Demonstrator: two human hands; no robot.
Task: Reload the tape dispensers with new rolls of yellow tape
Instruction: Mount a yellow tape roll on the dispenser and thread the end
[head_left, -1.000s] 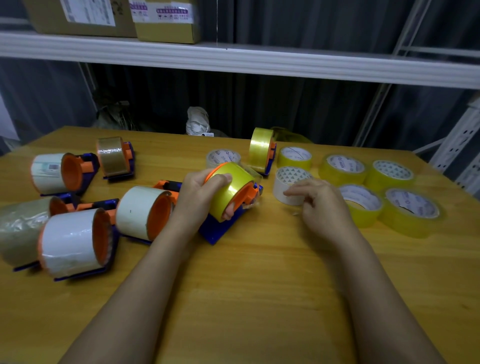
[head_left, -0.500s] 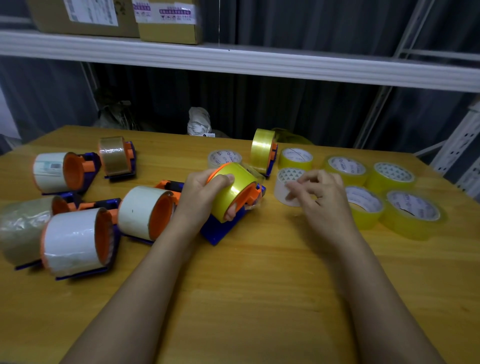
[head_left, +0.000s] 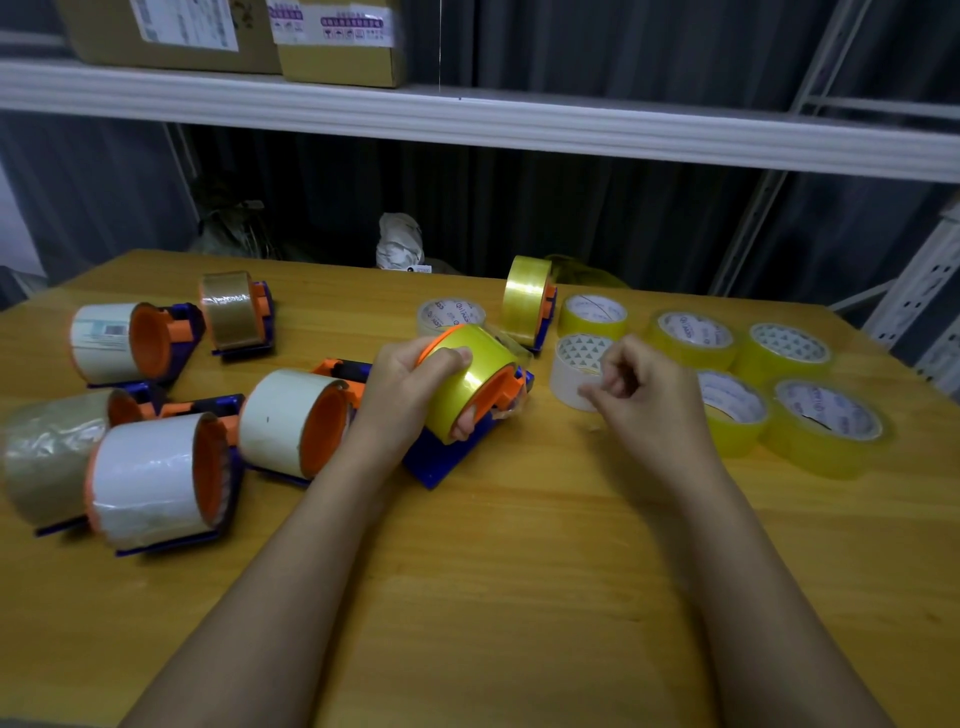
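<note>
Threading the yellow roll (head_left: 470, 382) on the centre dispenser (head_left: 441, 457).

My left hand (head_left: 410, 384) clamps the roll at frame centre, thumb over the top, fingertips curled under the near edge, seated on the orange hub. My right hand (head_left: 641, 395), just right of it, has thumb and fingers pinched together; whether a clear tape end sits between them I cannot tell. Judgement: roll is light, rigid, slick-faced; grip across its width. The loose end will be flimsy and sticky.
</note>
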